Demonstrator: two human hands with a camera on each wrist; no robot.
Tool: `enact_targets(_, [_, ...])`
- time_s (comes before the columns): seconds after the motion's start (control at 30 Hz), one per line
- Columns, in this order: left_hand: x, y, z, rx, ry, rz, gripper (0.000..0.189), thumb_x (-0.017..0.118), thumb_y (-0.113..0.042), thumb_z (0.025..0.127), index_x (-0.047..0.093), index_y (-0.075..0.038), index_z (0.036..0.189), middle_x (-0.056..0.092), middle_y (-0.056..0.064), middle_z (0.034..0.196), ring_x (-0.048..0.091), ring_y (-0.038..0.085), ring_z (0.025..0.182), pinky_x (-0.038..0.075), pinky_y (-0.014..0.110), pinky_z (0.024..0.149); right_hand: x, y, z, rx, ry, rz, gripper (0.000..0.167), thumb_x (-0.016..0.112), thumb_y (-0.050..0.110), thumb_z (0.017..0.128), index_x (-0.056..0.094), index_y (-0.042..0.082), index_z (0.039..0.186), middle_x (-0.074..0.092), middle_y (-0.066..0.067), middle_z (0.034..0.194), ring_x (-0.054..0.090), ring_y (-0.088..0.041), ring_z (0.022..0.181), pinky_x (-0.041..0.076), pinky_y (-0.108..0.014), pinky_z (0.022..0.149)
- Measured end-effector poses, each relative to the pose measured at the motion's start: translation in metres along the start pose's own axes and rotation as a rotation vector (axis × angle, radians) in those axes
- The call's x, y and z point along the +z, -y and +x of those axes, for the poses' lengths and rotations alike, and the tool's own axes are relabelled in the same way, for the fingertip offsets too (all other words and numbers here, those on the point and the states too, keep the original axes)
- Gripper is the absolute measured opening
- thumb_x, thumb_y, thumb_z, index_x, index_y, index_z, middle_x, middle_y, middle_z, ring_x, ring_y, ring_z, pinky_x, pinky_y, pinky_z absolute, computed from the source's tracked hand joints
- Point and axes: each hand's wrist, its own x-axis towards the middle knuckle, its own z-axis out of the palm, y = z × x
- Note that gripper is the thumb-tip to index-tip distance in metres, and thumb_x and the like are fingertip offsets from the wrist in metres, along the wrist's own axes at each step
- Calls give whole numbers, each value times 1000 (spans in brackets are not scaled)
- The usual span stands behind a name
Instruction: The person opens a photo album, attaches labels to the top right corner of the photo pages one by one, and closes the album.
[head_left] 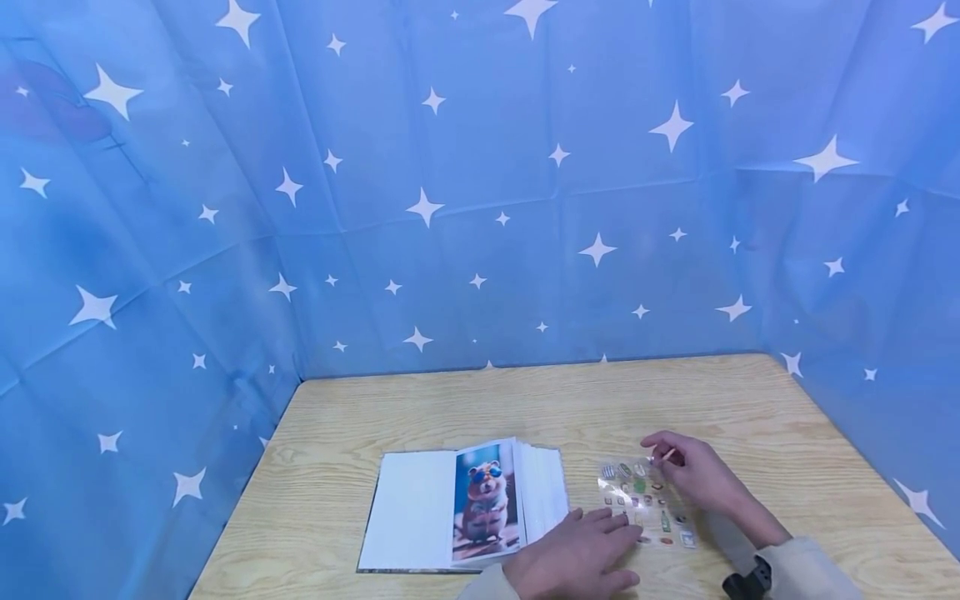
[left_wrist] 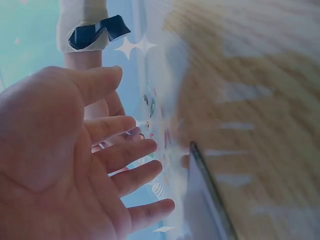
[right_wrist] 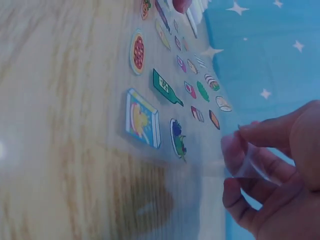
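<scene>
A clear sheet of small food stickers (head_left: 628,502) lies on the table to the right of an open photo album (head_left: 412,508). My left hand (head_left: 577,557) is spread low over the near left part of the sheet, fingers nearly straight; the left wrist view shows its palm holding nothing. At the sheet's far right corner, my right hand (head_left: 697,477) pinches clear film between thumb and index finger. In the right wrist view this film (right_wrist: 247,167) looks like the sheet's corner, but its join with the sheet is not distinct. A bottle sticker (right_wrist: 167,90) and a pizza sticker (right_wrist: 137,52) show there.
The album shows a photo of a hamster in sunglasses (head_left: 483,504), beside a thick stack of white pages (head_left: 543,483). Both lie on a wood-grain table (head_left: 525,400). Blue cloth with white stars (head_left: 480,167) hangs behind and at both sides.
</scene>
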Motion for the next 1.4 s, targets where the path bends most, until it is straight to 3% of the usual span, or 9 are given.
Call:
enact_targets(0.2, [-7, 4, -9, 59, -187, 29, 54, 44, -49, 102, 40, -28, 151, 48, -8, 148, 44, 5, 135, 39, 23, 109, -2, 3, 0, -17, -17, 61, 32, 63, -12, 85, 65, -3, 116, 68, -9, 90, 64, -13, 75, 54, -23, 66])
enact_targets(0.6, [-22, 21, -19, -35, -483, -120, 51, 58, -33, 98, 48, -17, 145, 57, 2, 138, 55, 16, 126, 49, 29, 99, -8, 12, 1, -29, -4, 173, 28, 62, -6, 91, 61, -7, 119, 66, -14, 92, 65, -14, 69, 57, -32, 64])
enact_targets(0.9, [-24, 37, -22, -208, -522, -349, 47, 59, -33, 99, 51, -20, 143, 56, 0, 140, 53, 18, 129, 50, 37, 101, -9, 19, 3, -4, 19, 221, 28, 60, -4, 94, 59, -8, 121, 65, -18, 94, 65, -16, 69, 57, -35, 65])
enact_targets(1.07, [-25, 43, -21, -247, -574, -451, 45, 61, -31, 97, 53, -20, 140, 60, 0, 135, 57, 15, 123, 50, 35, 99, -10, 25, 3, -33, 17, 248, 29, 60, -2, 94, 59, -9, 122, 65, -19, 95, 66, -18, 70, 57, -33, 65])
enact_targets(1.23, [-25, 46, -20, -301, -570, -553, 44, 62, -32, 97, 53, -25, 140, 60, -1, 134, 59, 11, 116, 51, 36, 93, -11, 30, 3, -31, 20, 283, 30, 60, -2, 94, 59, -8, 123, 65, -20, 98, 67, -18, 72, 58, -34, 66])
enact_targets(1.4, [-24, 47, -17, -284, -610, -619, 47, 64, -27, 96, 51, -21, 141, 62, 3, 130, 60, 13, 114, 51, 34, 92, -11, 34, 3, -34, 35, 308, 30, 59, -2, 95, 58, -7, 124, 64, -24, 100, 68, -18, 75, 59, -36, 69])
